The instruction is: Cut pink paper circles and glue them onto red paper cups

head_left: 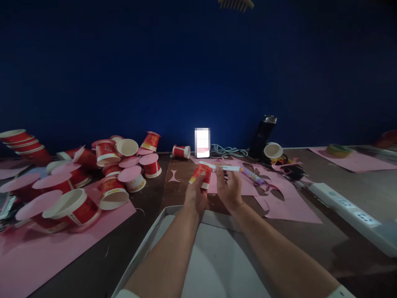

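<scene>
Blue wall [173, 82] — illegibly printed cup [204, 169]

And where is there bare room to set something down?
The dark tabletop between the left pink sheet and the open box, bar thin slivers; also the stretch between the power strip and the far-right pink sheet. Crowded: the heaped cups at left, and the cut paper beside the right hand.

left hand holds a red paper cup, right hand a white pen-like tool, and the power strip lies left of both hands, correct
Wrong side: the head view shows the power strip right of both hands. The left hand does hold a red paper cup, the right hand a white pen-like tool.
</scene>
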Motion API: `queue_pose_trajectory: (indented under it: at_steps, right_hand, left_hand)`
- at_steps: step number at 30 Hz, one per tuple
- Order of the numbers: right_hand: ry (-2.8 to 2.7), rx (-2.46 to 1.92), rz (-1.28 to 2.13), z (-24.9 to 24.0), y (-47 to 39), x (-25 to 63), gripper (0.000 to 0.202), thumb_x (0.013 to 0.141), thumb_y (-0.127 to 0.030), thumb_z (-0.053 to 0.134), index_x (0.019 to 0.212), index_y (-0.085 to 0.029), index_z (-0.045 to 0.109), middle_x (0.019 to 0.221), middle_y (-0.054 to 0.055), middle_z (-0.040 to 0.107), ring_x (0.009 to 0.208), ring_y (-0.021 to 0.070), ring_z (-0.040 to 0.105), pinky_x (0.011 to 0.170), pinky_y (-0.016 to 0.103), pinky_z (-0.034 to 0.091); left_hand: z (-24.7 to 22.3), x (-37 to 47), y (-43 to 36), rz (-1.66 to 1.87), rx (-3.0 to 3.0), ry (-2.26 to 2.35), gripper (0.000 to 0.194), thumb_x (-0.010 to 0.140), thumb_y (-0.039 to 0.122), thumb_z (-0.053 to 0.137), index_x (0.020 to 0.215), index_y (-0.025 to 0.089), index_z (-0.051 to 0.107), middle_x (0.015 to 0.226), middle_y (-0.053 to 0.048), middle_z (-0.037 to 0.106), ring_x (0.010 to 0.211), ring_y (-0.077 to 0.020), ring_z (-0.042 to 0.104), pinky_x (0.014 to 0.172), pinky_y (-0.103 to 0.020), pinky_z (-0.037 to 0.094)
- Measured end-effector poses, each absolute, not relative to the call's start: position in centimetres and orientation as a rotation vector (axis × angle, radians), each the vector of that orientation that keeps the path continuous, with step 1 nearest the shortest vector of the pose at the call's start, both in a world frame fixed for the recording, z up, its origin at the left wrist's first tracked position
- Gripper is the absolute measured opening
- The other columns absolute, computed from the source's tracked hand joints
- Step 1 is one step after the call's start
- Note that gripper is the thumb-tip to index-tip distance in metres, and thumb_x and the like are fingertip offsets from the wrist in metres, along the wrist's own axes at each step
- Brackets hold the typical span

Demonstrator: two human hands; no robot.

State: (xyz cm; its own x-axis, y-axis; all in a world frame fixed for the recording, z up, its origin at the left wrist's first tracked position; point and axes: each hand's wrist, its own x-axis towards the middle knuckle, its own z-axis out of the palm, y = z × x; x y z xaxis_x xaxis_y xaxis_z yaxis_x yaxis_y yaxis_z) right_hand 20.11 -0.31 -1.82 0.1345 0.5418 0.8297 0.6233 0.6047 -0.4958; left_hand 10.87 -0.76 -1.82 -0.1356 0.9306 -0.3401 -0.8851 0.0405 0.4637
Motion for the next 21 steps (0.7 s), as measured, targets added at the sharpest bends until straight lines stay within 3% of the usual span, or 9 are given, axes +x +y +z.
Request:
queue_pose_trajectory:
  at_steps: [21]
  right_hand:
    - [-1.571, -1.070, -0.120, -1.83, -0.23, 20.14, 0.023, 0.090, -0.031, 0.047, 0.096, -0.019, 0.066, 0.094, 0.010, 0.070, 0.091, 0.0228, 0.063, 0.083, 0.039, 0.047]
  left_hand:
    - [-1.99, 10.72, -0.71, 1.500, 0.081, 0.633, 0.018, 0.074, 0.005, 0.063, 0.091, 0.011, 0.065, 0.083, -0.007, 0.071, 0.080, -0.0143, 0.068, 0.082, -0.024, 0.052]
